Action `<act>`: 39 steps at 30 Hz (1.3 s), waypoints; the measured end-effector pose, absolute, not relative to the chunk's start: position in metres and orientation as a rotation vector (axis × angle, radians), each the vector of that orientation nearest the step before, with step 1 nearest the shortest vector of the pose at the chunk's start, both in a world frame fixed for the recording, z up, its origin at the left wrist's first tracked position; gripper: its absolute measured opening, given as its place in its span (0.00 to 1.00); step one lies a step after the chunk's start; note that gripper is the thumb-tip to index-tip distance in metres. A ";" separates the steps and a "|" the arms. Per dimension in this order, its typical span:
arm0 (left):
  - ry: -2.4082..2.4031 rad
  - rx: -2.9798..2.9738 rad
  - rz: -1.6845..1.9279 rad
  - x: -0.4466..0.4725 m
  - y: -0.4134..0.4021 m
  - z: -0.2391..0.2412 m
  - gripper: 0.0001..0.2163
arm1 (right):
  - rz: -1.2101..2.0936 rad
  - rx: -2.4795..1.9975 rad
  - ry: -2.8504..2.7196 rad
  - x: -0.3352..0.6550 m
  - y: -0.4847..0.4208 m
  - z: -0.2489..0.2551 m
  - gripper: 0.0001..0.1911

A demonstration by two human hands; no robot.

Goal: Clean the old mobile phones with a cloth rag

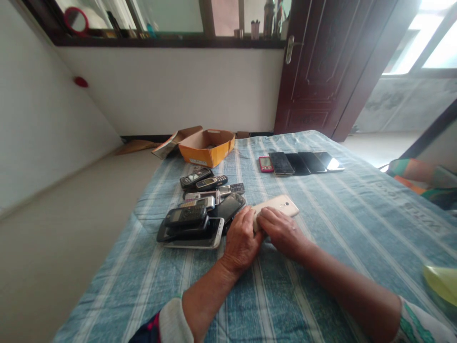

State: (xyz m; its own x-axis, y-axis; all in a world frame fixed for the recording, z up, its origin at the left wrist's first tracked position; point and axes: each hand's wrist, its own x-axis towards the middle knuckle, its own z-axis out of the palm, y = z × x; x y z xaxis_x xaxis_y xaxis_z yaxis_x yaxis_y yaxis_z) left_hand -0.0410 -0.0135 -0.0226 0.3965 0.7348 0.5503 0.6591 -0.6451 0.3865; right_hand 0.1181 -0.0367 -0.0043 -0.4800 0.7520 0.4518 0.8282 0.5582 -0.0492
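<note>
A gold smartphone [285,205] is held low over the cloth, its back with a camera lens facing up. My left hand [243,238] is closed on its near left end. Along the near edge, my right hand [283,232] grips the same phone with bent fingers. Part of the phone is hidden by my fingers. Just left of my left hand lies a dark smartphone [230,206], by a pile of old phones. In that pile a black keypad phone [183,215] rests over a white-edged smartphone [214,233].
An open orange cardboard box [205,156] stands at the far left of the bed-like surface with blue striped cloth [243,295]. Several dark smartphones [298,163] lie in a row at the back right, beside a small pink phone [265,164]. Something yellow [441,286] sits at the right edge.
</note>
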 end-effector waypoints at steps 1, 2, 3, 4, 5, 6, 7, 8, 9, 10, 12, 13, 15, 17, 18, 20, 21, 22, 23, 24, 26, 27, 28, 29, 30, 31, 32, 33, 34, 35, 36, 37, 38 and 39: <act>1.275 2.536 1.076 -0.041 -0.013 -0.023 0.19 | -0.232 -1.260 -2.384 0.118 -0.036 -0.004 0.09; 1.279 2.539 1.067 -0.041 -0.013 -0.023 0.19 | -0.228 -1.250 -2.391 0.120 -0.036 -0.003 0.09; 1.282 2.540 1.058 -0.041 -0.013 -0.023 0.20 | -0.231 -1.252 -2.389 0.124 -0.034 -0.003 0.09; 1.286 2.538 1.051 -0.040 -0.013 -0.023 0.21 | -0.237 -1.273 -2.378 0.129 -0.032 -0.004 0.09; 1.290 2.534 1.047 -0.040 -0.013 -0.023 0.22 | -0.244 -1.312 -2.356 0.135 -0.030 -0.004 0.10; 1.295 2.528 1.045 -0.039 -0.013 -0.023 0.24 | -0.249 -1.369 -2.324 0.141 -0.028 -0.004 0.12; 1.301 2.521 1.043 -0.038 -0.013 -0.023 0.24 | -0.247 -1.436 -2.287 0.148 -0.025 -0.004 0.13; 1.310 2.513 1.041 -0.037 -0.014 -0.023 0.25 | -0.241 -1.503 -2.249 0.154 -0.023 -0.005 0.14; 1.320 2.508 1.036 -0.037 -0.014 -0.023 0.25 | -0.233 -1.564 -2.213 0.159 -0.021 -0.005 0.14; 1.330 2.504 1.029 -0.036 -0.014 -0.023 0.26 | -0.228 -1.608 -2.183 0.162 -0.020 -0.006 0.15; 1.341 2.497 1.020 -0.035 -0.014 -0.024 0.26 | -0.218 -1.632 -2.157 0.162 -0.020 -0.006 0.16; 1.342 2.492 1.022 -0.035 -0.014 -0.024 0.27 | -0.209 -1.609 -2.165 0.159 -0.020 -0.007 0.16; 1.332 2.481 1.038 -0.036 -0.013 -0.025 0.27 | -0.184 -1.519 -2.204 0.148 -0.022 -0.007 0.15; 1.303 2.478 1.057 -0.036 -0.013 -0.024 0.26 | -0.145 -1.416 -2.260 0.134 -0.023 -0.006 0.13; 1.284 2.479 1.066 -0.036 -0.013 -0.024 0.26 | -0.124 -1.378 -2.290 0.128 -0.022 -0.004 0.12; 1.260 2.482 1.086 -0.037 -0.012 -0.023 0.24 | -0.085 -1.340 -2.348 0.117 -0.018 0.000 0.10; 1.257 2.484 1.094 -0.037 -0.012 -0.022 0.24 | -0.072 -1.343 -2.373 0.114 -0.016 0.002 0.10; 1.258 2.486 1.098 -0.037 -0.012 -0.021 0.24 | -0.065 -1.361 -2.391 0.114 -0.012 0.004 0.10; 1.264 2.487 1.096 -0.037 -0.012 -0.021 0.25 | -0.065 -1.405 -2.397 0.115 -0.008 0.006 0.10; 1.273 2.488 1.090 -0.037 -0.013 -0.021 0.26 | -0.071 -1.472 -2.386 0.119 -0.004 0.007 0.10; 1.294 2.483 1.078 -0.036 -0.013 -0.022 0.28 | -0.099 -1.643 -2.320 0.131 0.004 0.008 0.12; 1.305 2.479 1.077 -0.036 -0.013 -0.022 0.28 | -0.114 -1.720 -2.270 0.139 0.007 0.008 0.12; 1.314 2.475 1.078 -0.036 -0.013 -0.023 0.29 | -0.129 -1.775 -2.228 0.146 0.009 0.007 0.13; 1.319 2.473 1.081 -0.035 -0.013 -0.023 0.29 | -0.141 -1.816 -2.192 0.152 0.011 0.005 0.14; 1.320 2.470 1.083 -0.035 -0.014 -0.024 0.29 | -0.151 -1.838 -2.171 0.156 0.011 0.004 0.14; 1.318 2.467 1.083 -0.035 -0.014 -0.024 0.29 | -0.159 -1.849 -2.161 0.157 0.011 0.004 0.14; 1.317 2.463 1.082 -0.034 -0.014 -0.023 0.29 | -0.164 -1.847 -2.162 0.156 0.010 0.003 0.13; 1.318 2.458 1.080 -0.034 -0.014 -0.022 0.29 | -0.168 -1.836 -2.173 0.152 0.009 0.004 0.12; 1.318 2.454 1.078 -0.035 -0.014 -0.021 0.28 | -0.167 -1.807 -2.198 0.145 0.006 0.005 0.11; 1.315 2.452 1.077 -0.035 -0.014 -0.020 0.27 | -0.161 -1.765 -2.233 0.138 0.004 0.006 0.11; 1.305 2.452 1.077 -0.036 -0.014 -0.018 0.26 | -0.150 -1.709 -2.276 0.130 0.000 0.007 0.10; 1.284 2.456 1.077 -0.037 -0.014 -0.017 0.25 | -0.120 -1.619 -2.340 0.122 -0.003 0.009 0.10; 1.256 2.460 1.075 -0.037 -0.014 -0.015 0.23 | -0.085 -1.541 -2.382 0.116 -0.007 0.010 0.10; 1.230 2.464 1.069 -0.038 -0.014 -0.014 0.22 | -0.051 -1.464 -2.411 0.112 -0.011 0.010 0.10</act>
